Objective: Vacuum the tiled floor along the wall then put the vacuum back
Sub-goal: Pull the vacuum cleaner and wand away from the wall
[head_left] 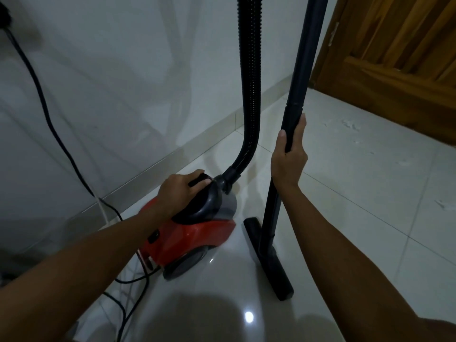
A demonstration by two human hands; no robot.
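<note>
A red canister vacuum with a dark grey top and a grey side wheel is seen standing on the glossy tiled floor, close beside the wall. A black ribbed hose is plugged into its front and rises out of view. Just to its right, a dark wand is held nearly upright, with its flat black floor head set on the tiles. A black power cord is run down the wall and looped on the floor behind the canister. The left hand is curled over the carrying handle on the canister's top. The right hand is wrapped around the wand at mid-height, thumb laid along the tube. A wooden door is seen at upper right.
</note>
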